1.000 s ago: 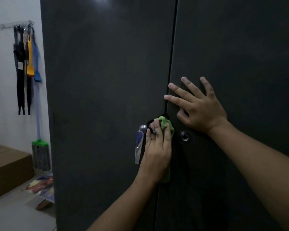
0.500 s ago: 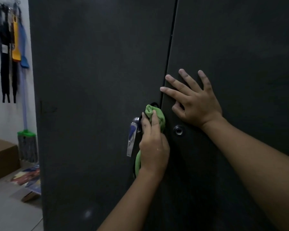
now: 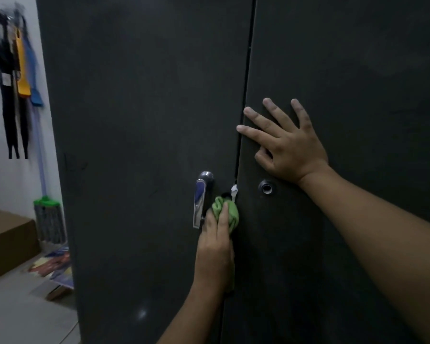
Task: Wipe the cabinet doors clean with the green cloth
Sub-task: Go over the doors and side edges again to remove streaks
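On the dark matte left cabinet door [image 3: 139, 120], beside the chrome lever handle [image 3: 201, 199], your left hand [image 3: 215, 247] gripped the crumpled green cloth [image 3: 230, 212], pressing it at the handle's 4 o'clock against the seam. At the cloth's 1 o'clock, your right hand [image 3: 288, 147] lay flat with its fingers spread on the dark right cabinet door [image 3: 358, 58].

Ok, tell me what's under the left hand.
The green cloth, bunched under the left hand and held against the door seam beside the handle. Its top pokes past the fingers; the rest, and the door surface beneath, is covered.
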The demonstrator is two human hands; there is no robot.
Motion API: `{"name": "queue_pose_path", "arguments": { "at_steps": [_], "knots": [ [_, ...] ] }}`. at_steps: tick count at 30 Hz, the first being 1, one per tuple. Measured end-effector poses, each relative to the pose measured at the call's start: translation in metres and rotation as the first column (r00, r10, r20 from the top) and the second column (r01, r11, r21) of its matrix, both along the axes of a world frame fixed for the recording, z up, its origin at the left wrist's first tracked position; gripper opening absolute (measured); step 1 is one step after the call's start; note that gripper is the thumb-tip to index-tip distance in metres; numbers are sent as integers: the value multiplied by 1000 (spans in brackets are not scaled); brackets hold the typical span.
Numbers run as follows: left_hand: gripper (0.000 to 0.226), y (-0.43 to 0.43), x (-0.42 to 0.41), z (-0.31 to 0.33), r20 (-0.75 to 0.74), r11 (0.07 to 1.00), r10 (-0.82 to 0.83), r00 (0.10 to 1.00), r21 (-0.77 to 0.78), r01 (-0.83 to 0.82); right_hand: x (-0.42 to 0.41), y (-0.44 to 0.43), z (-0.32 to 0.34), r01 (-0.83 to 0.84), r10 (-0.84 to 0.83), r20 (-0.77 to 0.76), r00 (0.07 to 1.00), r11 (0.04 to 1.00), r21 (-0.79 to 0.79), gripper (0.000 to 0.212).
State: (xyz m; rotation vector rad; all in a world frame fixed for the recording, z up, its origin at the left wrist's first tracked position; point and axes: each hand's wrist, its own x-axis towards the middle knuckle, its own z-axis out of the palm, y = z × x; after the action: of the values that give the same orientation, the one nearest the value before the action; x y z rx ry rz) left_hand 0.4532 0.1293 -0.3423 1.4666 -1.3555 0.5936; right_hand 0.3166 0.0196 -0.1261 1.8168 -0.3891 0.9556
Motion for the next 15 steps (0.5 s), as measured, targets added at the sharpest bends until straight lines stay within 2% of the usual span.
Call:
{"name": "queue_pose_path", "arguments": {
  "at_steps": [3, 6, 8, 10, 12, 15],
  "knots": [
    [87, 7, -3, -45, -24, 994, 26, 999, 103, -23, 0, 0, -1, 8, -7, -6, 1000, 1000, 2, 53],
    [97, 18, 0, -66, -115, 983, -29, 993, 176, 49, 0, 0, -2, 13, -13, -7, 1000, 1000, -7, 53],
    [85, 23, 3, -63, -217, 978, -108, 970, 154, 143, 1, 0, -3, 20, -21, -13, 1000, 1000, -18, 54],
    [80, 20, 12, -50, -266, 991, -94, 959, 64, 115, 1, 1, -3, 30, -30, -19, 999, 999, -20, 55],
    [87, 18, 27, -40, -238, 999, -42, 970, 20, 48, 0, 2, -3, 36, -36, -22, 999, 999, -15, 55],
    [93, 23, 60, -44, -102, 999, -28, 994, 21, 30, 0, 3, -4, 44, -44, -25, 999, 999, -5, 56]
  ]
}}
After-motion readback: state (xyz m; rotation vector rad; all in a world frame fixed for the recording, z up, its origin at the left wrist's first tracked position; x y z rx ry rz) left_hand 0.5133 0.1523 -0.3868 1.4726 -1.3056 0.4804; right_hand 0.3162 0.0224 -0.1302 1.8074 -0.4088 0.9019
